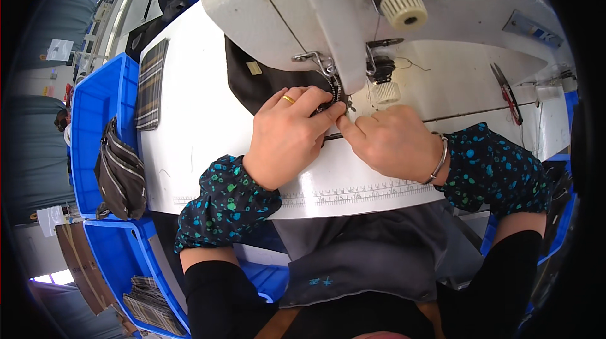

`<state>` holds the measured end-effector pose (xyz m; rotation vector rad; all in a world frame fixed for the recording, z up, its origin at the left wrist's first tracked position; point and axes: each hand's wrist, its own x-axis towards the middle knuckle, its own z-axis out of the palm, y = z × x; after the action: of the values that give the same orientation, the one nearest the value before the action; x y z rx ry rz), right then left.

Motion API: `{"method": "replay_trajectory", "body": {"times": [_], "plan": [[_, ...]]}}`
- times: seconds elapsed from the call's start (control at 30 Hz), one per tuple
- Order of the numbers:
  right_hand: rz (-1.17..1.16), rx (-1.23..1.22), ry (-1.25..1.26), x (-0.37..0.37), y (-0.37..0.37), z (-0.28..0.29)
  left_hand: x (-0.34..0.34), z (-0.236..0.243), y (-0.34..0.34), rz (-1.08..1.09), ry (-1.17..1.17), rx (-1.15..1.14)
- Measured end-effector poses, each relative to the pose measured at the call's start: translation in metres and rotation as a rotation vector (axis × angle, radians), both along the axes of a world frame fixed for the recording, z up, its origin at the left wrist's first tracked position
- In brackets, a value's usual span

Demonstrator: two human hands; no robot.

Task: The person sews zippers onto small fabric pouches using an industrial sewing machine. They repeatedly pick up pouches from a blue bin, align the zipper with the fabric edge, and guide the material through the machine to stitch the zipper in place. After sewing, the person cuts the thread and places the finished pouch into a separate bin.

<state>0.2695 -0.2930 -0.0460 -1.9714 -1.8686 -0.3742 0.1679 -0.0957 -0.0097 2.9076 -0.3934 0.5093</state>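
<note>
So, quick rundown of what's going on at the machine:

zipper: dark strip with a zipper (332, 100) sits right under the sewing machine (297, 17) head, at the needle, on the white tabletop (202, 130)
long axis: as far as I can see it runs away from the person, curving up under the head; most of it is hidden by fingers
fabric: dark fabric (252, 83) lies behind the left hand, partly under the machine
left hand: left hand (287, 134) lies flat, fingertips pinched down on the strip, gold ring showing
right hand: right hand (391, 140) has its forefinger pressed against the same spot, fingers curled, bangle at the wrist; the two hands touch at the tips
step: looks to me like lining up the zipper at the needle, stitching in hand or about to be
next move: I'd say it calls for a steady, straight feed with fingertips kept off the needle
around: plaid piece (151, 83) at the tabletop's left edge, blue bin (95, 105) beside it holding a dark pouch (120, 175)
</note>
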Motion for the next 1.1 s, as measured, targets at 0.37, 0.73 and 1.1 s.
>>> {"method": "replay_trajectory", "body": {"times": [0.37, 0.73, 1.1], "plan": [[-0.116, -0.014, -0.034, 0.010, 0.007, 0.001, 0.010, -0.002, -0.006, 0.126, 0.008, 0.122], [-0.109, -0.004, 0.033, 0.016, 0.006, 0.003, 0.014, 0.000, -0.021, 0.198, 0.043, 0.103], [0.074, 0.110, 0.002, 0.005, 0.006, -0.003, 0.004, 0.019, 0.003, 0.129, 0.222, -0.140]]}}
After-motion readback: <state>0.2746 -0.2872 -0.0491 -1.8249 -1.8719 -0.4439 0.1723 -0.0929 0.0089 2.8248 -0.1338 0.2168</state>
